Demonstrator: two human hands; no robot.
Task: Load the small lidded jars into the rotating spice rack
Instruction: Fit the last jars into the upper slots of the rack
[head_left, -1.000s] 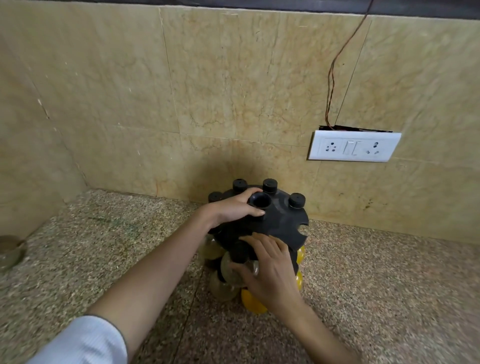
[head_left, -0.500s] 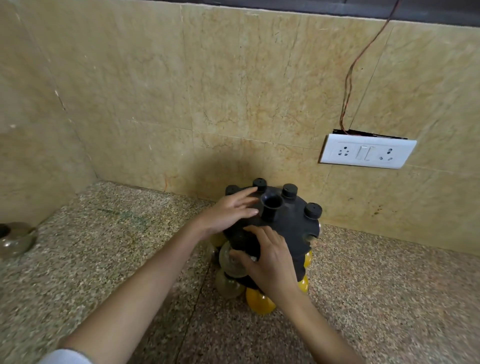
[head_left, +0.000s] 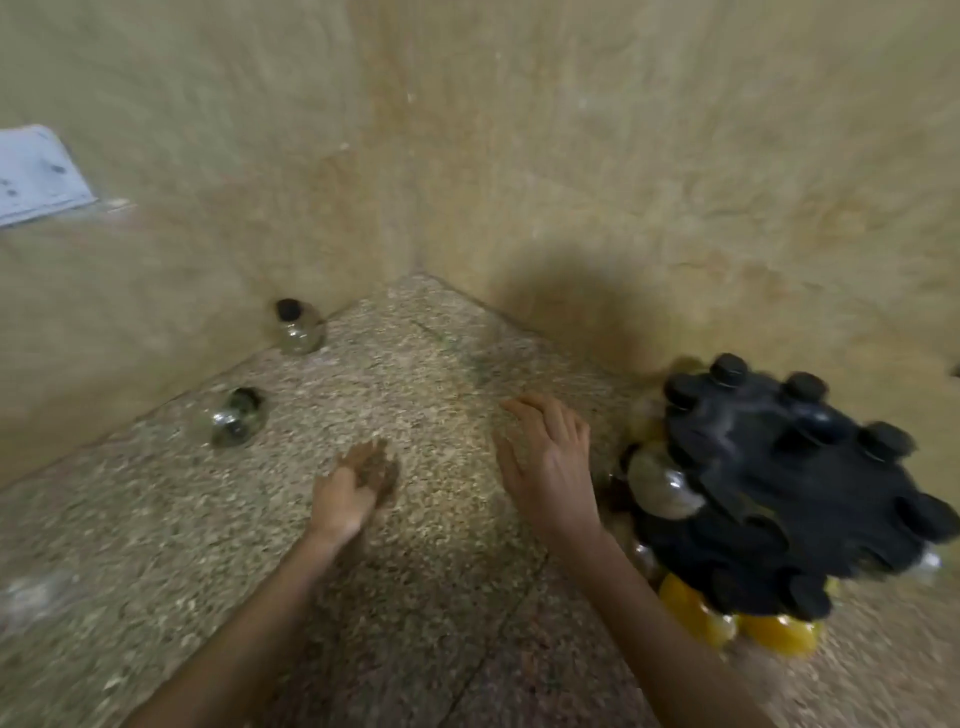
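The black rotating spice rack (head_left: 779, 488) stands at the right against the wall, with several black-lidded jars in its slots and yellow jars at its base. My right hand (head_left: 550, 457) hovers open just left of the rack, holding nothing. Blurred by motion, my left hand (head_left: 353, 493) hangs over the counter's middle and nothing shows in it. Two small clear jars with black lids stay loose on the counter: one upright in the corner (head_left: 298, 327), one lying on its side (head_left: 234, 418) near the left wall.
The speckled granite counter (head_left: 415, 597) meets tiled walls in a corner at the back. A white switch plate (head_left: 36, 174) sits on the left wall. A blurred pale object (head_left: 31, 592) lies at the counter's left edge.
The view has swung left. Both hands have come off the rack; the left hand has moved out over the counter toward the loose jars.
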